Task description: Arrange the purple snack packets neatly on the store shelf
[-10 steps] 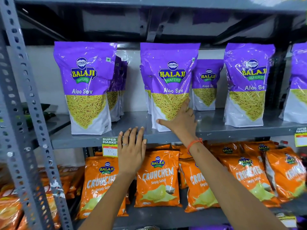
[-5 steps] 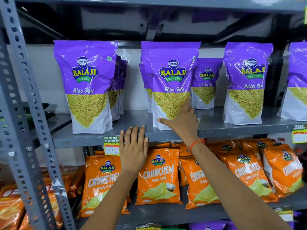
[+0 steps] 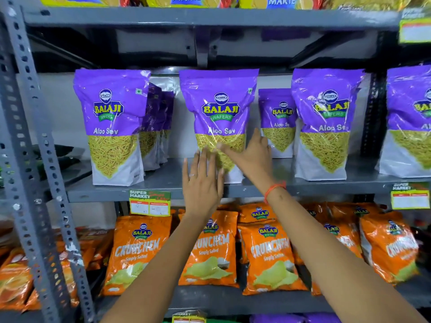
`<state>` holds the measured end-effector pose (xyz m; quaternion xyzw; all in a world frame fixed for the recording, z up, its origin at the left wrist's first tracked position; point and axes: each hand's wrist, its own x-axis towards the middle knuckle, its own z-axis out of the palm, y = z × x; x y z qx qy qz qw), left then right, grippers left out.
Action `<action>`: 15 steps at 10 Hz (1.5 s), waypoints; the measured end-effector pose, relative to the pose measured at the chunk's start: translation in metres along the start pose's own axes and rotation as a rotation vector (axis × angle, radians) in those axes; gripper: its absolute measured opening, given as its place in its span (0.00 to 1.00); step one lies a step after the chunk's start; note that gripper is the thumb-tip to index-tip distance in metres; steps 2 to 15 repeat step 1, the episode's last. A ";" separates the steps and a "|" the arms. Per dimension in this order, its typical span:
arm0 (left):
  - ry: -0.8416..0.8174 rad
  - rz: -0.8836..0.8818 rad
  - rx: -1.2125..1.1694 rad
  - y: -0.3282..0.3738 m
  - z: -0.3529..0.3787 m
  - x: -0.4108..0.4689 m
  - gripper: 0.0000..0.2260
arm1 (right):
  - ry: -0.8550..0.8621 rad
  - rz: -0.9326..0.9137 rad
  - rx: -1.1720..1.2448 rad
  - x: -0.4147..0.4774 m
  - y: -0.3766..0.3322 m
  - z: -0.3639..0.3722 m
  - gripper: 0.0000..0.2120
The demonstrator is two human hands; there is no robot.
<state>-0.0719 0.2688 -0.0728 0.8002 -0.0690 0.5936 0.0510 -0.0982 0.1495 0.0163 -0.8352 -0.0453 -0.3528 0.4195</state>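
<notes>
Purple Aloo Sev packets stand upright along the grey middle shelf [image 3: 98, 194]. The middle packet [image 3: 220, 106] stands at the shelf's front. My left hand [image 3: 201, 183] lies flat with fingers spread on its lower left front. My right hand [image 3: 253, 157] rests flat against its lower right side, fingers pointing up. Neither hand grips it. Another front packet [image 3: 112, 122] stands to the left with more packets [image 3: 156, 122] behind it. To the right stand a set-back packet [image 3: 279, 117], a front packet [image 3: 324, 120] and a cut-off packet [image 3: 410, 117].
Orange Crunchem bags [image 3: 137, 255] fill the shelf below my arms. A perforated grey upright [image 3: 30, 148] runs down the left. Price tags [image 3: 149, 202] hang on the shelf edge. The upper shelf [image 3: 210, 17] carries Marie packs.
My left hand has risen from the shelf edge onto the middle packet's lower front. My right hand has shifted up its right side. The view has tilted upward.
</notes>
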 end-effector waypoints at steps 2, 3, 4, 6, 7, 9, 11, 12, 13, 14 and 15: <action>0.076 0.016 0.008 0.032 -0.003 0.043 0.23 | -0.020 -0.088 0.312 0.007 -0.018 -0.048 0.26; 0.076 0.016 0.008 0.032 -0.003 0.043 0.23 | -0.020 -0.088 0.312 0.007 -0.018 -0.048 0.26; 0.076 0.016 0.008 0.032 -0.003 0.043 0.23 | -0.020 -0.088 0.312 0.007 -0.018 -0.048 0.26; 0.076 0.016 0.008 0.032 -0.003 0.043 0.23 | -0.020 -0.088 0.312 0.007 -0.018 -0.048 0.26; 0.076 0.016 0.008 0.032 -0.003 0.043 0.23 | -0.020 -0.088 0.312 0.007 -0.018 -0.048 0.26; 0.076 0.016 0.008 0.032 -0.003 0.043 0.23 | -0.020 -0.088 0.312 0.007 -0.018 -0.048 0.26; 0.076 0.016 0.008 0.032 -0.003 0.043 0.23 | -0.020 -0.088 0.312 0.007 -0.018 -0.048 0.26; 0.076 0.016 0.008 0.032 -0.003 0.043 0.23 | -0.020 -0.088 0.312 0.007 -0.018 -0.048 0.26; 0.076 0.016 0.008 0.032 -0.003 0.043 0.23 | -0.020 -0.088 0.312 0.007 -0.018 -0.048 0.26; 0.076 0.016 0.008 0.032 -0.003 0.043 0.23 | -0.020 -0.088 0.312 0.007 -0.018 -0.048 0.26; 0.076 0.016 0.008 0.032 -0.003 0.043 0.23 | -0.020 -0.088 0.312 0.007 -0.018 -0.048 0.26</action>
